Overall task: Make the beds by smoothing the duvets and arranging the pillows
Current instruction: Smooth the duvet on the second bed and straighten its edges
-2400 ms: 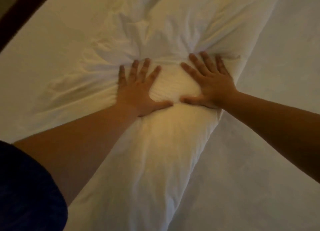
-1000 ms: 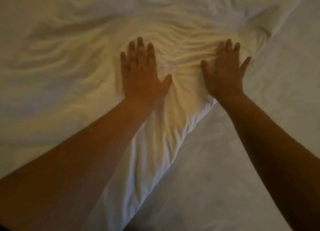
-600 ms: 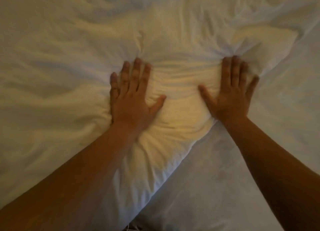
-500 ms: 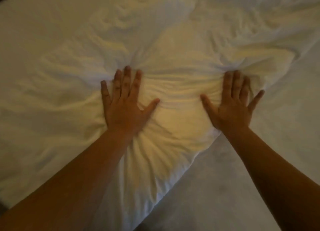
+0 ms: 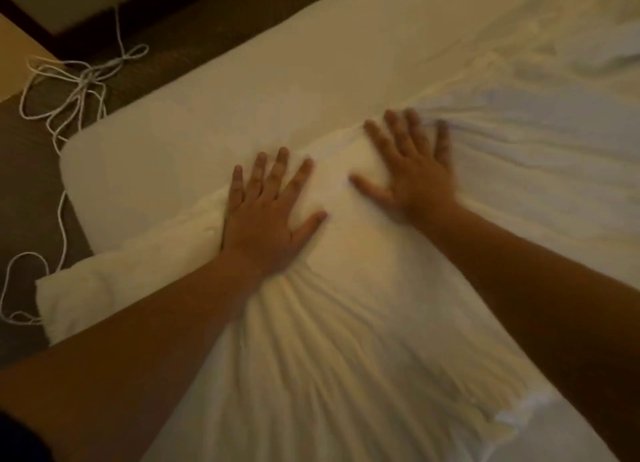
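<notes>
White cord [image 5: 74,91] lies tangled on the dark brown floor [image 5: 24,191] at the far left of my view, looping down along the left edge of the bed. Next to it I see the bare mattress [image 5: 214,115], pale and smooth, with its rounded corner pointing toward the cord. A rolled end of the duvet [image 5: 346,340] hangs just past that corner, touching the mattress side, and the rest of the duvet spreads rightward across the bed in long creases that fan toward the lower edge.

My left hand [image 5: 266,215] lies flat on the duvet near the mattress's left corner, fingers straight and spread apart, thumb out to the right, palm pressing down so the cloth bunches under the wrist. Just beside it, a plump ridge of duvet rises between the two thumbs.

My right hand [image 5: 412,170] rests flat as well, further up the bed, fingers splayed and straight, pressing on the duvet; it is blurred at the fingertips. Folds radiate from under those fingers toward the right edge, where the duvet turns greyer and more rumpled. Both forearms reach in from the bottom corners.
</notes>
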`<state>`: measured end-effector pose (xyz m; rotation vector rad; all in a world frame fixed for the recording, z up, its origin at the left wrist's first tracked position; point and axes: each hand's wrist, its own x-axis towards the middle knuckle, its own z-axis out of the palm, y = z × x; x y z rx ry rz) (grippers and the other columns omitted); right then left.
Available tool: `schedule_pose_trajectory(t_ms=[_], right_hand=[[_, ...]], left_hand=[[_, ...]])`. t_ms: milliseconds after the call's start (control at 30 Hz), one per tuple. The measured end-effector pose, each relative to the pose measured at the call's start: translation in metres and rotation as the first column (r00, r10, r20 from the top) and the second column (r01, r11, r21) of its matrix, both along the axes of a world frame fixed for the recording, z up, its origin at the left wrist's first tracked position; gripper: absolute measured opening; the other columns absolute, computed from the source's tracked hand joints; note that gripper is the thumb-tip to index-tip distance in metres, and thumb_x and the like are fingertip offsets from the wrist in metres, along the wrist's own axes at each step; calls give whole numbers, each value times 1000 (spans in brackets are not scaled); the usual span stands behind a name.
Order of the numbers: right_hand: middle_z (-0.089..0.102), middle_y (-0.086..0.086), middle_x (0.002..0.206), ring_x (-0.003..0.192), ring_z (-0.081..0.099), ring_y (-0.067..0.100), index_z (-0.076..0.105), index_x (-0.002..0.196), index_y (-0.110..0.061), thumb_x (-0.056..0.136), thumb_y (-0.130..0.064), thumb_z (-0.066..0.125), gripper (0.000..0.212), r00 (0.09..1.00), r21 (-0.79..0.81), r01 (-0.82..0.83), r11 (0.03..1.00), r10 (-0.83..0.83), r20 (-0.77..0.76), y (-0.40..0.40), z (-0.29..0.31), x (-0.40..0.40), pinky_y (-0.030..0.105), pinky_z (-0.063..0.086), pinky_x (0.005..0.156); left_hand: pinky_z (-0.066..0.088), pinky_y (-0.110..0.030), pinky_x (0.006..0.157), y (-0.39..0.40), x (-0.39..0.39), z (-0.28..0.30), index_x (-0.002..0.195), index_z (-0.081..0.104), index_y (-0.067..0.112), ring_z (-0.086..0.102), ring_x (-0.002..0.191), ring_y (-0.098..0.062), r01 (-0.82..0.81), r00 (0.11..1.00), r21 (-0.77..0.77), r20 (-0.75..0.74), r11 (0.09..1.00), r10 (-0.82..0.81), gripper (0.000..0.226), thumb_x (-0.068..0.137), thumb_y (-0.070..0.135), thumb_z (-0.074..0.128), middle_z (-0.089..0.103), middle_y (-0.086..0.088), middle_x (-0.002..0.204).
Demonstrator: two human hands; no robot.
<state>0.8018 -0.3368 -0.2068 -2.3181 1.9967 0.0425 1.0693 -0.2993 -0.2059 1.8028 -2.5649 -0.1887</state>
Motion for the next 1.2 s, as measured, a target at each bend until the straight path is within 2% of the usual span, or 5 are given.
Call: schedule_pose_trajectory(t_ms=[300,467,667,833,1200], right_hand=[[-8,4,175,161,-6,29,-6,167,-20,86,-93,0,109,922,207,379,902,-350,-164,-75,16,-98,63,-8,125],[7,12,175,161,4,31,8,166,-5,105,-54,16,79,962,125,238,963,-251,105,13,8,22,64,6,126],[-1,6,176,162,-5,30,8,168,-25,105,-62,26,76,981,165,-9,986,-23,193,148,20,164,62,-2,127],[1,-4,176,162,-1,30,5,166,-41,100,-75,27,77,992,98,-119,988,114,57,110,3,153,68,2,124],[0,11,175,161,-1,35,2,168,-22,99,-73,15,86,969,184,236,954,-245,28,23,16,83,69,1,123]], left_hand=[[3,-59,125,-13,51,-9,164,15,32,7,159,-25,-56,998,16,-11,998,56,62,106,54,23,10,3,172],[2,-63,123,36,37,22,164,18,21,8,158,-30,-155,988,36,5,987,155,64,106,44,30,11,-5,172],[8,-54,126,146,74,44,159,35,19,12,158,-26,31,999,127,-35,991,-27,65,103,50,38,18,-7,170],[5,-44,128,110,129,19,163,23,22,9,159,-23,101,995,99,-3,990,-101,71,102,55,38,14,-4,171],[0,-58,126,98,157,24,165,5,24,0,158,-33,-385,922,64,70,921,381,75,103,60,26,4,-7,173]])
